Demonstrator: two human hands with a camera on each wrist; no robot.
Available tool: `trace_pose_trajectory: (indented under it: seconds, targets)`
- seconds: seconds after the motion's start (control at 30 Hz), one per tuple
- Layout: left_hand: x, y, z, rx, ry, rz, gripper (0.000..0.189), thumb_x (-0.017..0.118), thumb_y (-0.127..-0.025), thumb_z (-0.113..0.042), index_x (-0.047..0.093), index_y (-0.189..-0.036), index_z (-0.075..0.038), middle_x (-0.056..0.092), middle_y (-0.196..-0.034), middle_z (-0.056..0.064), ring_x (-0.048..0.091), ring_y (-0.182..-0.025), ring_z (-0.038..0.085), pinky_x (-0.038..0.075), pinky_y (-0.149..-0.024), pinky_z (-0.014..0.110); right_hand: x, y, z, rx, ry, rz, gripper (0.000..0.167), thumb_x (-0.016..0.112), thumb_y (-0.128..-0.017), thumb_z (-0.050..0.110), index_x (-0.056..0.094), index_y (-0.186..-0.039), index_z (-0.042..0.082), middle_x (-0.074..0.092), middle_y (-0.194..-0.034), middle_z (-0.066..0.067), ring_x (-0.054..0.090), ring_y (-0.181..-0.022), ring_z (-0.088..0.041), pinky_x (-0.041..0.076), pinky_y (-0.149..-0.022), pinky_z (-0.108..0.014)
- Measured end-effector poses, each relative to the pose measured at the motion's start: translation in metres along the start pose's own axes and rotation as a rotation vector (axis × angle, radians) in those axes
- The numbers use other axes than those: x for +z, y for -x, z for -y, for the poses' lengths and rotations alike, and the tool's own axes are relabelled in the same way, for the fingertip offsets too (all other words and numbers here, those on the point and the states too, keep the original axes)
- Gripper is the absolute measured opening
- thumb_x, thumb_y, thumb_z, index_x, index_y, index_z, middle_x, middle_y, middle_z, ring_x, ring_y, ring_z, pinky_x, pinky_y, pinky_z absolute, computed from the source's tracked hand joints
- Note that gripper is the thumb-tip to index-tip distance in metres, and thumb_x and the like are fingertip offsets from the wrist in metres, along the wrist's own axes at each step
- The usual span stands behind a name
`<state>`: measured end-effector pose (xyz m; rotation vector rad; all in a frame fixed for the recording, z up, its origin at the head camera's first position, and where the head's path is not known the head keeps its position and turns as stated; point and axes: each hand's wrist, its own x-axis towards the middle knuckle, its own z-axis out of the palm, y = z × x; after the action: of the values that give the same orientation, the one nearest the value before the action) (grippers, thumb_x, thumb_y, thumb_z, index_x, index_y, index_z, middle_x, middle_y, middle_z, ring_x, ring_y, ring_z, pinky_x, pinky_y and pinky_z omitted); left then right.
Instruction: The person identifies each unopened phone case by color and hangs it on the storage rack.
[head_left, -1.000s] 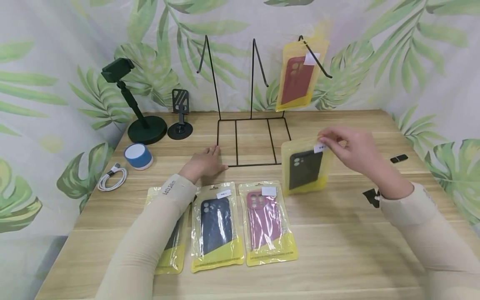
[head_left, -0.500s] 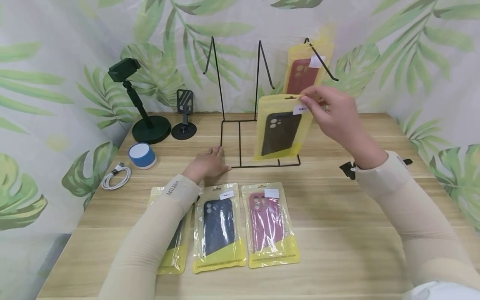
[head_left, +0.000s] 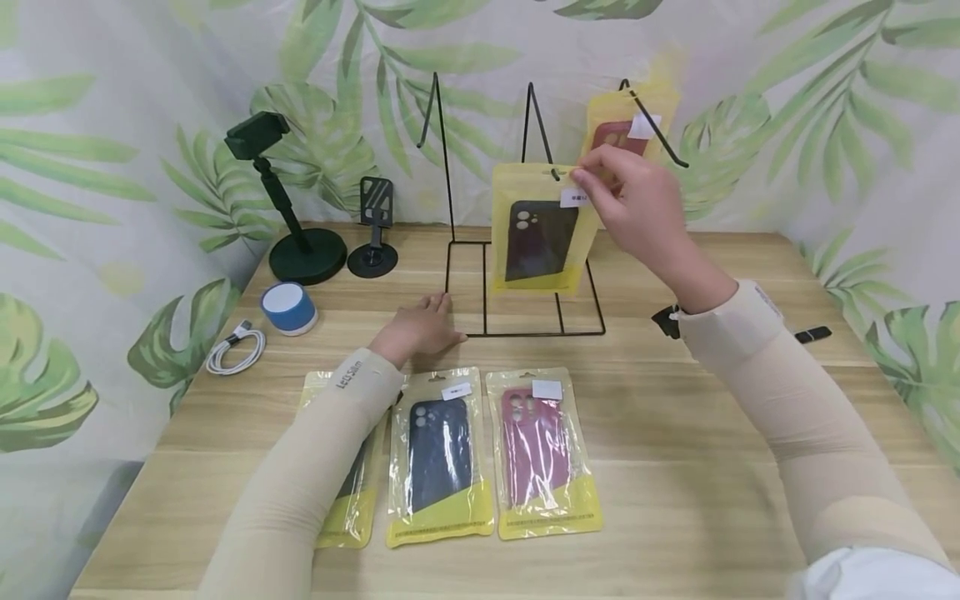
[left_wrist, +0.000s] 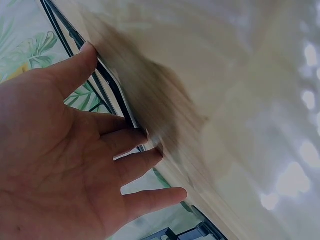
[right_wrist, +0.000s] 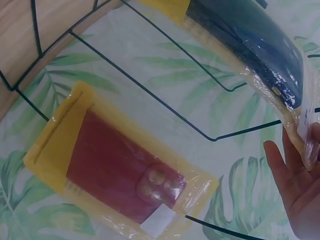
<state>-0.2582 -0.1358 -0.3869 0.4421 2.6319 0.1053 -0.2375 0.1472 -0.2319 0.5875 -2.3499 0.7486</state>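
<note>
My right hand (head_left: pixel 637 196) pinches the upper right corner of a clear-and-yellow packet with a black phone case (head_left: pixel 542 237). It hangs upright at the middle arm of the black wire rack (head_left: pixel 525 335); the arm's tip shows in front of the packet, at its hang hole. My left hand (head_left: pixel 422 327) rests at the front left corner of the rack's base, fingers fairly straight, and touches the wire in the left wrist view. A packet with a red phone case (right_wrist: pixel 127 167) hangs on the right arm, partly hidden by my right hand in the head view.
In front lie packets with a dark blue case (head_left: pixel 441 454), a pink case (head_left: pixel 536 450) and a dark case (head_left: pixel 352 483), the last mostly under my left sleeve. At left stand phone stands (head_left: pixel 307 254) (head_left: pixel 372 260), a blue speaker (head_left: pixel 289 308) and a coiled white cable (head_left: pixel 236 350).
My right hand has lifted the black case packet up and left from above the table to the rack's middle arm. The left hand has stayed on the base.
</note>
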Motion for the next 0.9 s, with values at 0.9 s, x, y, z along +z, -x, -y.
trace_pose_trajectory:
  seconds: [0.9]
  targets:
    - [0.002,0.003,0.000,0.007,-0.001,-0.012,0.085,0.043,-0.102,-0.052,0.004,-0.158,0.000,0.002,-0.167,0.017,0.008,-0.153,0.041,0.011,-0.121,0.065,0.033,-0.077,-0.013,0.260,0.305,0.216,0.041,0.039,-0.106,0.040,0.065,-0.123,0.013,0.072,-0.122,-0.007,0.064,-0.075,-0.028,0.041,-0.055,-0.036]
